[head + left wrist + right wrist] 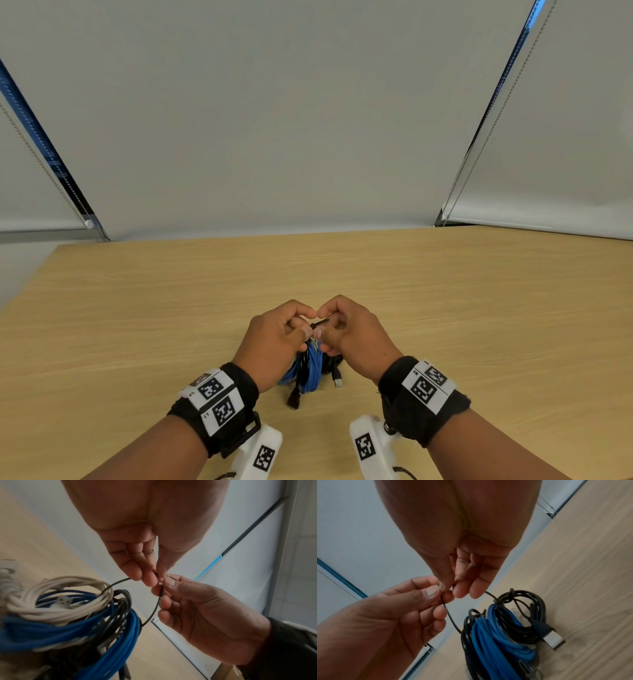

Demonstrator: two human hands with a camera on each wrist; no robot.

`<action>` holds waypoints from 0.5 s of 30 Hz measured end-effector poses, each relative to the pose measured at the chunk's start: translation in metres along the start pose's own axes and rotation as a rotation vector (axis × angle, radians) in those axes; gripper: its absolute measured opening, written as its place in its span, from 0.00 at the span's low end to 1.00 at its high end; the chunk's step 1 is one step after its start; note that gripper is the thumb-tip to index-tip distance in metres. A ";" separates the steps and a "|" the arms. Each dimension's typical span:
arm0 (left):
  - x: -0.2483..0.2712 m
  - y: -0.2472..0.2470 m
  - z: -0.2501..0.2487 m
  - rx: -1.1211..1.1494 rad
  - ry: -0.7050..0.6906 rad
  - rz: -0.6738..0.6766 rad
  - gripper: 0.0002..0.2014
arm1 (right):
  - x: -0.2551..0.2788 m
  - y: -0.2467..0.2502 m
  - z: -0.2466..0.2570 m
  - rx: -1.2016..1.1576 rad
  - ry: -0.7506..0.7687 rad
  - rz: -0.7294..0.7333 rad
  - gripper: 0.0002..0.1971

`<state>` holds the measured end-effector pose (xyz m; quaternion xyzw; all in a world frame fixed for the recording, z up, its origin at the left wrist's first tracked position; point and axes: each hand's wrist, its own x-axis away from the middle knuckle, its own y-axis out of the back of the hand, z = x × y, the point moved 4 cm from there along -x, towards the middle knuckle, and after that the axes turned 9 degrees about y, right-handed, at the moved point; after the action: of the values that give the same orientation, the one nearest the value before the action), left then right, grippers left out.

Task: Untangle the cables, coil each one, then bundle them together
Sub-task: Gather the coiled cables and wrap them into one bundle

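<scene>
A bundle of coiled cables (310,371) stands on edge on the wooden table (445,308), right in front of me. It holds a blue coil (89,635), a white coil (60,586) and a black coil (523,609). A thin black wire (157,607) loops up out of the bundle. My left hand (304,331) and right hand (322,331) meet fingertip to fingertip just above the coils, and each pinches one end of that wire. In the right wrist view the wire (451,616) runs from the pinch down into the bundle. A grey USB plug (553,641) sticks out at the bundle's right.
Grey roller blinds (274,120) with bead chains (479,147) hang behind the table's far edge. The table's left edge (27,284) lies at the far left. Bare wood surrounds the bundle on both sides.
</scene>
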<state>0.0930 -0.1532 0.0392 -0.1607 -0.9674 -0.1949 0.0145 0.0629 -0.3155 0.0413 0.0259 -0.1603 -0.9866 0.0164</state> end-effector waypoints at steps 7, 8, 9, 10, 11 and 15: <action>0.000 0.004 -0.002 -0.004 -0.028 0.012 0.09 | -0.001 0.001 0.010 0.097 -0.072 0.150 0.12; 0.001 0.004 -0.003 -0.012 -0.040 0.014 0.09 | -0.002 0.001 0.014 0.072 -0.080 0.169 0.12; 0.001 0.003 -0.004 -0.022 -0.052 0.011 0.09 | -0.003 0.001 0.017 0.073 -0.070 0.171 0.12; 0.002 0.002 -0.006 -0.044 -0.068 0.001 0.09 | -0.005 0.002 0.021 0.103 -0.052 0.159 0.13; 0.001 0.002 -0.008 -0.078 -0.091 -0.018 0.08 | -0.008 0.003 0.025 0.136 -0.039 0.141 0.14; -0.009 0.007 -0.017 -0.206 -0.182 -0.106 0.10 | -0.012 0.006 0.045 -0.006 -0.056 0.007 0.16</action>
<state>0.1030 -0.1560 0.0566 -0.1273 -0.9467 -0.2784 -0.1001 0.0721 -0.3065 0.0858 -0.0023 -0.1578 -0.9873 0.0156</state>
